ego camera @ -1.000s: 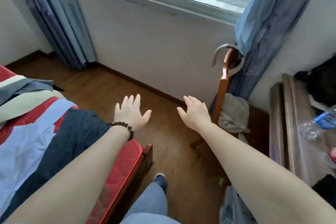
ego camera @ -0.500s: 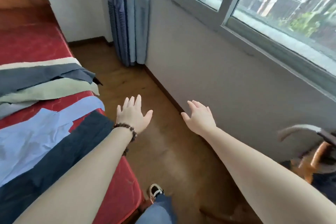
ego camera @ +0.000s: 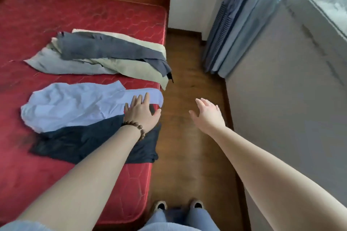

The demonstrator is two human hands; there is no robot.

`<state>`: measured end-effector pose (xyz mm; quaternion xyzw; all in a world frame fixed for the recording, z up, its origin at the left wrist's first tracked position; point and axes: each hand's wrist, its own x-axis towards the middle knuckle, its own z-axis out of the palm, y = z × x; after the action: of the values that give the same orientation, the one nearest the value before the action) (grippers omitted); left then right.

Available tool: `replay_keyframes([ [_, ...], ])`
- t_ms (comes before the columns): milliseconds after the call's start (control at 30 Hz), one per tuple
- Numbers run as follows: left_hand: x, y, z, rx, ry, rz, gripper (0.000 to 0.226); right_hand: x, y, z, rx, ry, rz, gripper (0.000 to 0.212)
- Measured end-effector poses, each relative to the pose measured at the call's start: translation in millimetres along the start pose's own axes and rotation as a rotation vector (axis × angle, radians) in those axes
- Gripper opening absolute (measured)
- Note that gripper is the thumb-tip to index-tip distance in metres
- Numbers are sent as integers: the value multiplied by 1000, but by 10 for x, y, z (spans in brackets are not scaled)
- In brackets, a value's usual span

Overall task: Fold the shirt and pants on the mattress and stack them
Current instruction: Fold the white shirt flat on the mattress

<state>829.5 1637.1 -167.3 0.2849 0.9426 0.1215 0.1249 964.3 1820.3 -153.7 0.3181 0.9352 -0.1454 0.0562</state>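
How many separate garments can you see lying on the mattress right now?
4 at least: a light blue garment under the left hand, a dark navy one nearer, and farther away a grey one over a beige one. More may be hidden underneath.

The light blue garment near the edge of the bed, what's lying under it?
The light blue garment overlaps a dark navy garment on the red mattress. How far the navy cloth runs beneath is hidden; the left hand covers part of the overlap.

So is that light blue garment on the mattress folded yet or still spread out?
Spread out. The light blue garment lies flat and wrinkled on the red mattress, partly over a dark garment; no neat fold shows.
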Motion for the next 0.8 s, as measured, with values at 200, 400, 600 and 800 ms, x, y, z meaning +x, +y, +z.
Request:
replay_keyframes([
  [200, -101, -482, -51, -9, 48, -283, 75, 687, -513, 72, -47, -44, -301, 57],
  [400, -56, -563, -23, -45, 106, -588, 75, 1419, -882, 130, -132, -157, -582, 61],
  [600, 177, -314, 18, -115, 166, -823, 74, 2047, -1068, 106, -178, -269, -787, 61],
  [800, 158, -97, 37, -122, 216, -1038, 77, 2313, -1167, 131, -237, -358, -975, 59],
])
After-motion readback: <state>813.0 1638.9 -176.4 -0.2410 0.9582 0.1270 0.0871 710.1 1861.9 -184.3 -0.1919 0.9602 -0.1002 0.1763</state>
